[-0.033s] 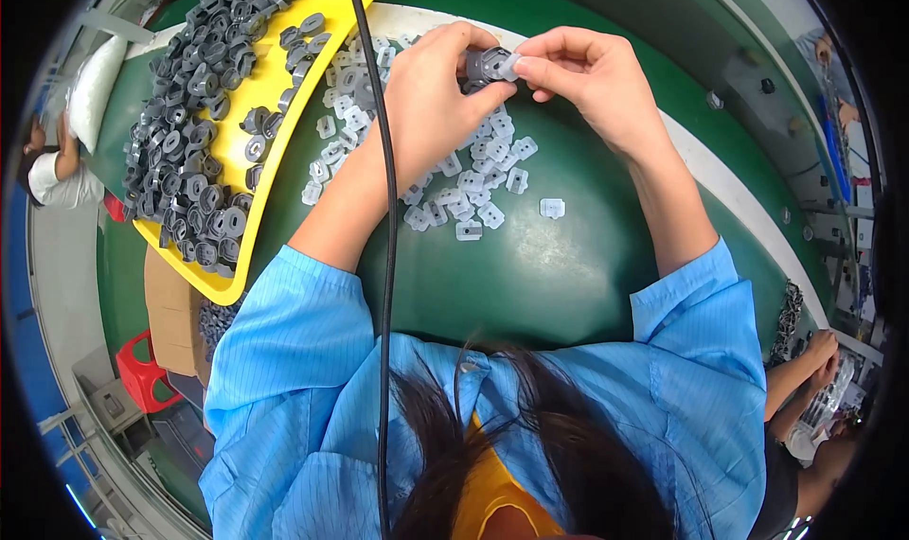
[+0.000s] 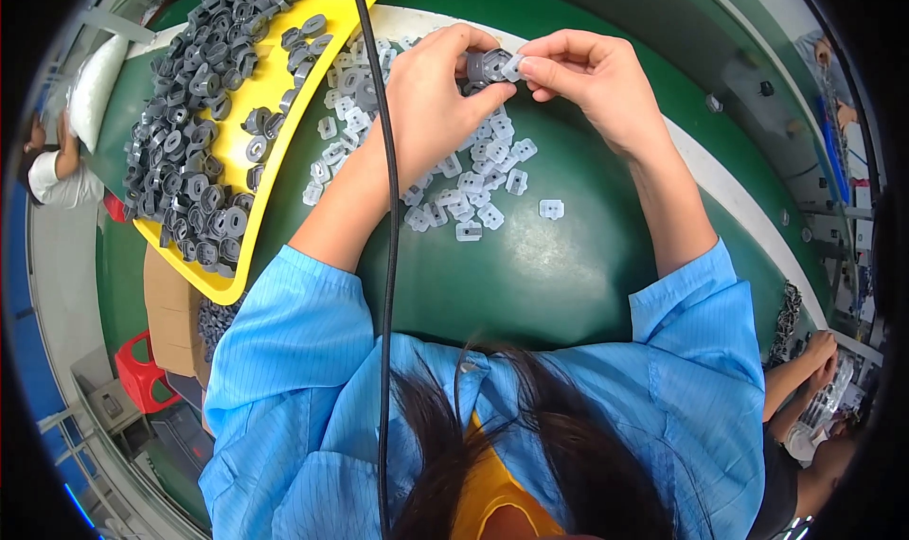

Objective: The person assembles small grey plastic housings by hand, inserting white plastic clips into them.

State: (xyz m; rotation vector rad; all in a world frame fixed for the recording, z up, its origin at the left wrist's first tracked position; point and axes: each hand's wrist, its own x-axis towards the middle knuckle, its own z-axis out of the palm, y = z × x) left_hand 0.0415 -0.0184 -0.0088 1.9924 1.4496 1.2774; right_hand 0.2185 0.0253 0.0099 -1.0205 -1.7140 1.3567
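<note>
Near the table's far edge, my right hand pinches a seemingly light, stiff plate rim-side, left hand clasping a cap.

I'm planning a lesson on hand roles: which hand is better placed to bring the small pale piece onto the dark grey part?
Probably the right hand: its fingers pinch the small pale piece beside the dark grey part. The left hand is occupied holding that part.
</note>
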